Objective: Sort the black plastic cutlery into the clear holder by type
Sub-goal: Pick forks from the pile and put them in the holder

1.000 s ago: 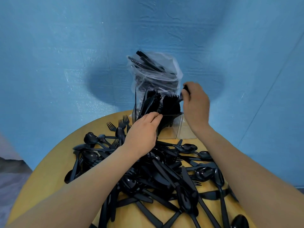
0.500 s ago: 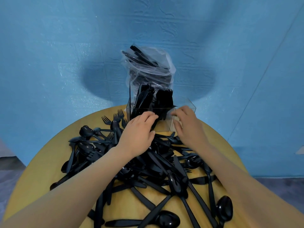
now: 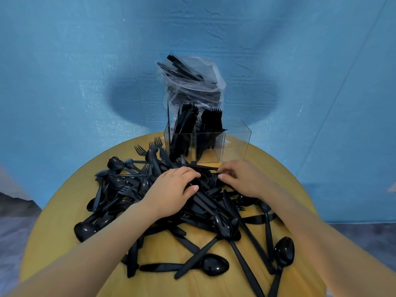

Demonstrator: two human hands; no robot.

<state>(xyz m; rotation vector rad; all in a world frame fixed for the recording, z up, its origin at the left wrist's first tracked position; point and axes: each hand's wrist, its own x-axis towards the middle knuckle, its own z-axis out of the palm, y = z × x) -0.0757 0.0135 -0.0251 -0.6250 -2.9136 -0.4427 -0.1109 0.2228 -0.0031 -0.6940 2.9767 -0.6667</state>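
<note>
- Cutlery pile (image 3: 171,209) lies tangled on round table (image 3: 53,211), just before clear holder (image 3: 205,144); knives and forks stand in two compartments, the right one looks empty.
- Left hand (image 3: 171,189) rests curled on pile; right hand (image 3: 242,179) pinches a thin black piece, type unclear.
- Risk: interlocked pieces drag along, or a misread type lands in the wrong compartment.
- Versus 1.0 s ago: right hand was raised at the holder; now down on the pile.

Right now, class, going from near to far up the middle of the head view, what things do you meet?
Spoon → cutlery pile → holder → bag → wall.
</note>
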